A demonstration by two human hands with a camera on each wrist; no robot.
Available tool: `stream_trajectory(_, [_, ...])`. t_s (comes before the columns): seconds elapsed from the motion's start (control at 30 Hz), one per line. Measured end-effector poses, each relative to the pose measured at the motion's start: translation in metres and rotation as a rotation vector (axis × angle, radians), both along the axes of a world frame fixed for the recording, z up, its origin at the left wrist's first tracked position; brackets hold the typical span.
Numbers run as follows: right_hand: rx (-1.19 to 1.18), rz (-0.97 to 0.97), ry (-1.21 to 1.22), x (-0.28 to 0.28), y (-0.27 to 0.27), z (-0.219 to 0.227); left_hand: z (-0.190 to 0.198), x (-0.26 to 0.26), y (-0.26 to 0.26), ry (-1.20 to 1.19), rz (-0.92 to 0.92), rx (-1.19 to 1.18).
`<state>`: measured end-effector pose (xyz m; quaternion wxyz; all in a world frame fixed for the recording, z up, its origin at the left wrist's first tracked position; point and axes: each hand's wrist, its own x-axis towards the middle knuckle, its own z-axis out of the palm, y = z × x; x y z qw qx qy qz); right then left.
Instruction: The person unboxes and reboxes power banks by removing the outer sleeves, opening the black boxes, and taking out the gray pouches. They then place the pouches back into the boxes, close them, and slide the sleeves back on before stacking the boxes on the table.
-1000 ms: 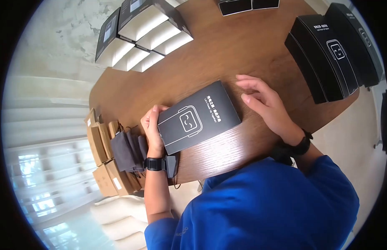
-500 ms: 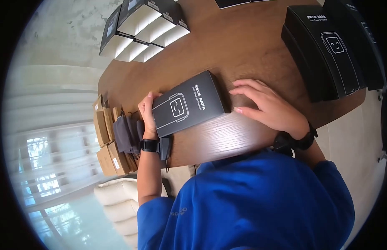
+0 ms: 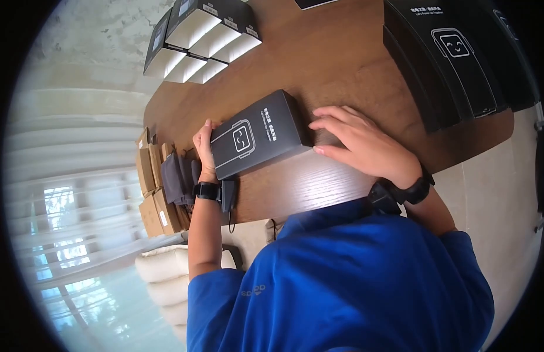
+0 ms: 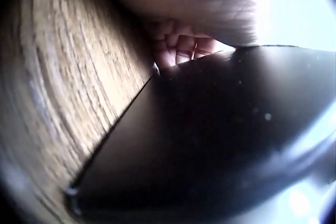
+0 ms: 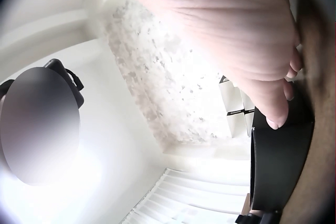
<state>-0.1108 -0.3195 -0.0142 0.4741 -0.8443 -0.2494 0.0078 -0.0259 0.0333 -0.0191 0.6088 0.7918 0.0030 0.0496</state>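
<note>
A black box [image 3: 248, 138] with a white line drawing of a smiling device and white lettering lies slanted on the wooden table. My left hand [image 3: 204, 146] grips its left end, with the thumb up at the top edge. In the left wrist view, curled fingers [image 4: 184, 48] show beyond the dark box wall [image 4: 210, 129]. At the box's opposite end is my right hand [image 3: 366, 144], fingers slightly bent and spread, fingertips close by the end face. The right wrist view has its thumb overlapping the box's black end [image 5: 281, 155].
Several black boxes with white open insides [image 3: 207, 41] stand stacked at the back left. Larger black boxes [image 3: 448, 64] with the same drawing stand at the right. Cardboard boxes [image 3: 157, 202] and dark grey cloth pouches [image 3: 179, 176] sit by the left edge of the table [image 3: 336, 76].
The head view has shifted. The right hand has come closer to the box's right end, whose side face shows more now. The left hand keeps its grip on the left end.
</note>
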Motion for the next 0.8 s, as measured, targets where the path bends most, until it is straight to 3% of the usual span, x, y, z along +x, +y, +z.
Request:
stream_trajectory(0.07, [-0.006, 0.015, -0.009, -0.001, 0.0, -0.002, 0.0, 0.0, -0.001, 0.029, 0.001, -0.092])
stream_trajectory(0.8, [-0.027, -0.019, -0.178, 0.002, 0.005, -0.01, 0.001, 0.002, -0.002, 0.024, 0.038, -0.055])
